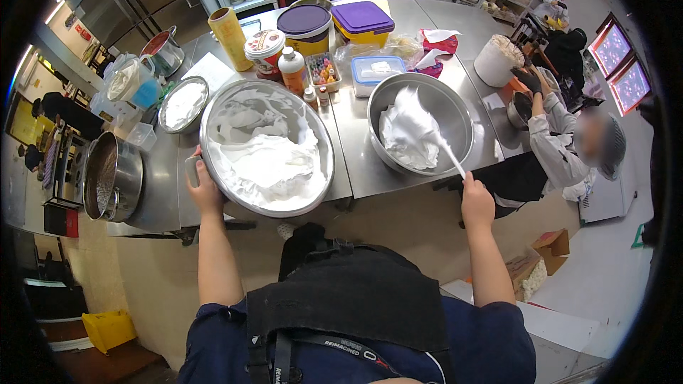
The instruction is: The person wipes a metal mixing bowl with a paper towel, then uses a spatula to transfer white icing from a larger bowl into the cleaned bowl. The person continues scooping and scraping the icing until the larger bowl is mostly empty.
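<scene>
My left hand (207,190) grips the side handle (191,172) of a large steel mixing bowl (329,144). White whipped cream (267,168) fills much of that bowl, which tilts towards me at the table's front edge, and streaks cling to its inner wall. In my right hand (476,204) is the white handle of a spatula (452,159). Its blade end is coated in cream and lies over a second steel bowl (458,117), where a white cream mound (404,145) sits. Left of the large bowl stands a smaller bowl of white cream (184,106).
Behind the bowls on the steel table (368,178) stand purple-lidded tubs (363,18), a film roll (230,37), a bottle (292,69), a tray of small colour bottles (323,70) and a blue-rimmed container (378,70). A steel pot (130,184) is left; a co-worker (560,152) works at right.
</scene>
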A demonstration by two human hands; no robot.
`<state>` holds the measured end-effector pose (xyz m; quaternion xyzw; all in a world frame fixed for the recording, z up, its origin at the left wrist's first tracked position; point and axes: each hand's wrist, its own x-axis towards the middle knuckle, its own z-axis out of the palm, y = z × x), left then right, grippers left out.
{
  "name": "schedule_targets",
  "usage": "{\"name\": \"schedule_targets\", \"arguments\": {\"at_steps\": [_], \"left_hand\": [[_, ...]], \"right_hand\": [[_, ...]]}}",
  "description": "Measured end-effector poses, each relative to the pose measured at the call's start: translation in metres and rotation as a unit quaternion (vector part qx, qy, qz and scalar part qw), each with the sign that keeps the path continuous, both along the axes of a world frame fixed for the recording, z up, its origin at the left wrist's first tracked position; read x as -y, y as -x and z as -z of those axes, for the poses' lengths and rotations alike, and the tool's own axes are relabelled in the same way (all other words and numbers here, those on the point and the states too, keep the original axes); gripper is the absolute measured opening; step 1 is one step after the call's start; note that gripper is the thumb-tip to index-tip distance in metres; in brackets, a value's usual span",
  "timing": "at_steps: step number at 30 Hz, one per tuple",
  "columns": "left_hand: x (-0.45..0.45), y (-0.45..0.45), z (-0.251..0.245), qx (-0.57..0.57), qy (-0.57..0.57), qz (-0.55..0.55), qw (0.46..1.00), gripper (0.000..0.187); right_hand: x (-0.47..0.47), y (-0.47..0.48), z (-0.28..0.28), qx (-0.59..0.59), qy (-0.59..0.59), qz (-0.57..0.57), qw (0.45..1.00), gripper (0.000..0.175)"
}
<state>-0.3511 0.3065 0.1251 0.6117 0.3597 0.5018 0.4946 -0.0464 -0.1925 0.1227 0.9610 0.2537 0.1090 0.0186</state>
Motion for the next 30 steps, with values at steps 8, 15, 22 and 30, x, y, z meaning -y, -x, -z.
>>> {"name": "schedule_targets", "arguments": {"at_steps": [8,15,22,30], "left_hand": [[0.007,0.007,0.005,0.023,0.026,-0.016,0.999,0.032],[0.021,0.03,0.026,0.002,-0.068,-0.003,0.998,0.036],[0.079,0.061,0.051,-0.033,-0.193,-0.057,0.979,0.038],[0.093,0.076,0.047,-0.086,-0.211,-0.092,0.969,0.041]], "right_hand": [[0.0,0.012,-0.039,-0.16,-0.319,0.052,0.933,0.028],[-0.097,0.028,-0.061,-0.133,-0.25,-0.272,0.92,0.024],[-0.148,0.074,-0.001,-0.531,-0.134,-0.22,0.807,0.02],[-0.182,0.078,0.009,-0.772,-0.184,-0.091,0.602,0.031]]}}
